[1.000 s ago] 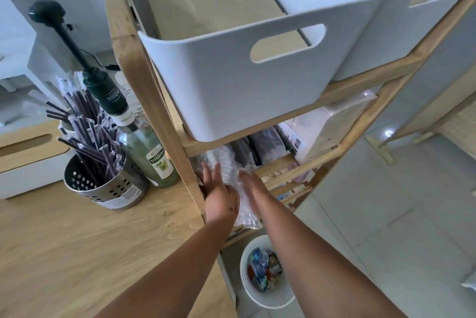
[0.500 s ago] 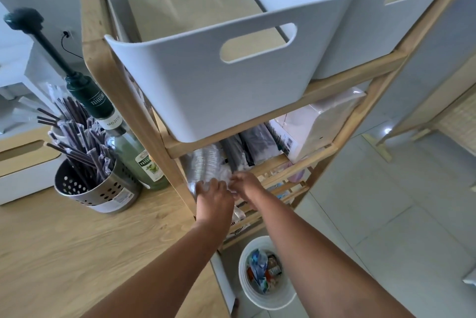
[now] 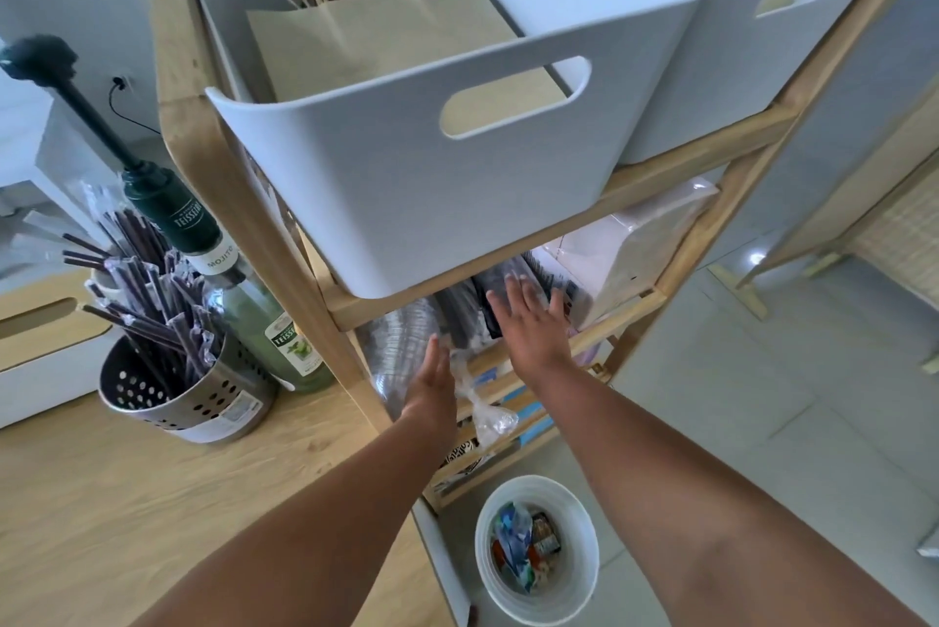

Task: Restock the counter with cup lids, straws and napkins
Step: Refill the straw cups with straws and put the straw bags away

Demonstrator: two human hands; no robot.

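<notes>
The left hand (image 3: 432, 385) lay flat, ungrasping, against one clear sleeve of cup lids (image 3: 401, 352) on the shelf (image 3: 630, 307). The right hand (image 3: 533, 321), fingers spread and empty, hovered over dark straw packs (image 3: 470, 309), count unclear. One napkin pack (image 3: 640, 240) sat beside them, two white bins (image 3: 406, 179) above.

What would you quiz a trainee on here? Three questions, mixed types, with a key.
1. True or false: the right hand is a closed fist.
2. What fills the perforated metal cup on the counter? A) wrapped straws B) spoons C) cup lids
3. Fill in: the clear lid sleeve lies on the shelf below the white bin that holds paper ____.

Key: 1 false, its fingers are spread; 2 A; 3 bags.
</notes>
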